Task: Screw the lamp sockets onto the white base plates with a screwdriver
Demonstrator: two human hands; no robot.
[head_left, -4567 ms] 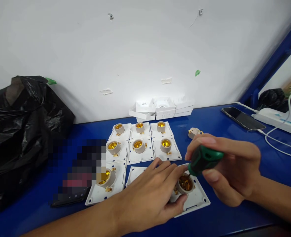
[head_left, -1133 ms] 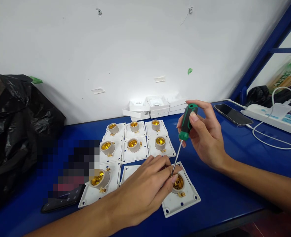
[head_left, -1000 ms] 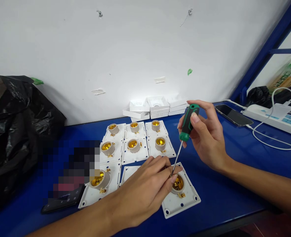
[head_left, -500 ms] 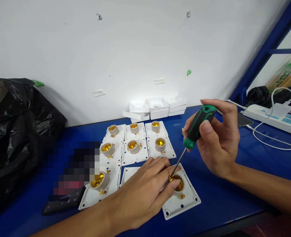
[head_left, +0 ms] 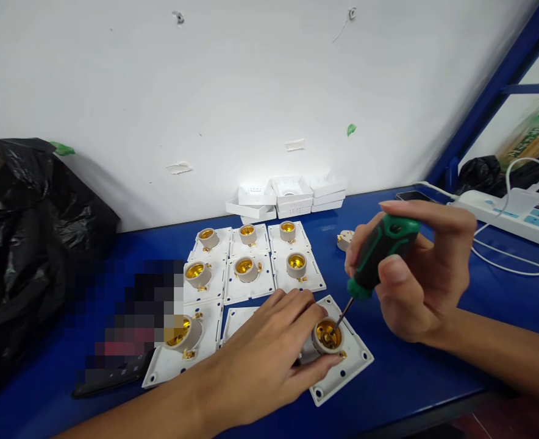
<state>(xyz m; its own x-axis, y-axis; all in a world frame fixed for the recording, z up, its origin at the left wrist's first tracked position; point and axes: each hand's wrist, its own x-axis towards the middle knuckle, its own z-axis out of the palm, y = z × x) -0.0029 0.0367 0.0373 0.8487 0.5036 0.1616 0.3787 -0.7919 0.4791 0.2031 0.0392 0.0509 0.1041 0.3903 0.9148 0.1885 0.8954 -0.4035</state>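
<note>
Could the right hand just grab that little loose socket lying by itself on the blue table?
Probably not right away: the right hand is wrapped around the green-and-black screwdriver. The small beige loose socket lies on the blue table just beyond it, with nothing between, so it could once the tool is put down.

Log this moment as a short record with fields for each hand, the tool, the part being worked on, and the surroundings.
left hand: rests on the white plate, fingers around the lamp socket
right hand: grips the green-and-black screwdriver
tool tip: inside the socket's brass interior
plate: flat on the blue table
nearby: seven more socket plates, stacked white covers, black bag, power strip
</note>
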